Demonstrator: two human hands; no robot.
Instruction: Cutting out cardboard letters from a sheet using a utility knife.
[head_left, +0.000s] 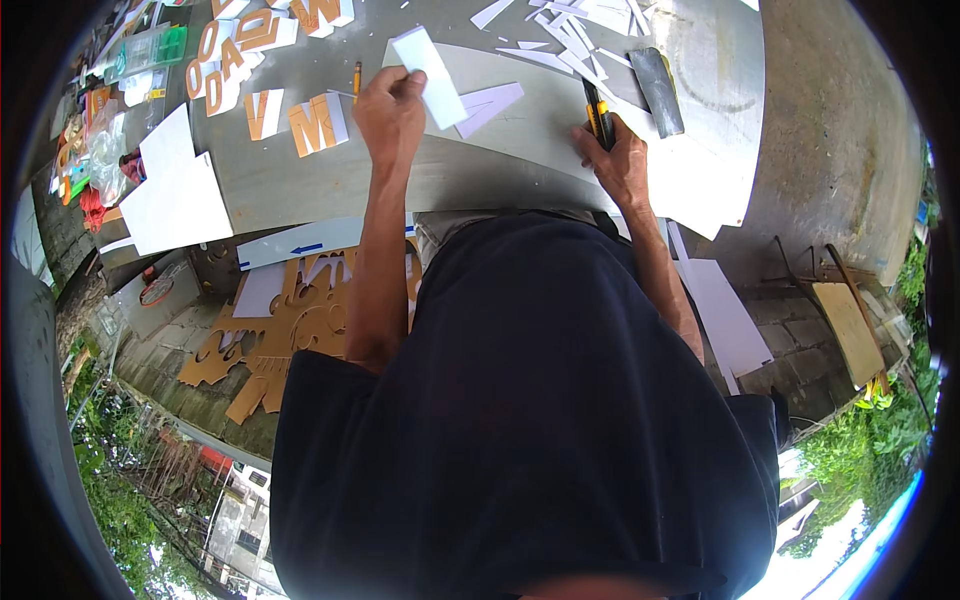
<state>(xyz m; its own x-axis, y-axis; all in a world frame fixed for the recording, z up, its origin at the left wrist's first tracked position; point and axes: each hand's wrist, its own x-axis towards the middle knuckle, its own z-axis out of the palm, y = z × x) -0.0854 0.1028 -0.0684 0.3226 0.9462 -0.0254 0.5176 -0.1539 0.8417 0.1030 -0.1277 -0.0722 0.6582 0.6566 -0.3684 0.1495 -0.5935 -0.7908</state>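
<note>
My left hand (391, 116) pinches a pale rectangular strip (435, 79) at its left edge, holding it tilted over the metal-topped table (315, 191). Partly behind that strip lies a white angular cut piece (495, 106) with faint drawn lines. In my right hand (621, 161) is a black-and-yellow utility knife (598, 124), pointing away from me; its blade cannot be made out. Left of my left hand lie a pencil (357, 77) and two thick cut-out letters with brown faces and white sides, an M (313, 126) and a V (259, 116).
More cut-out letters (240, 41) are grouped at the far left. White offcuts (570, 26) litter the far side, near a dark flat block (658, 94). White sheets lie at the right (694, 176) and left edge (176, 187). Brown cut-out board (300, 322) lies below the table.
</note>
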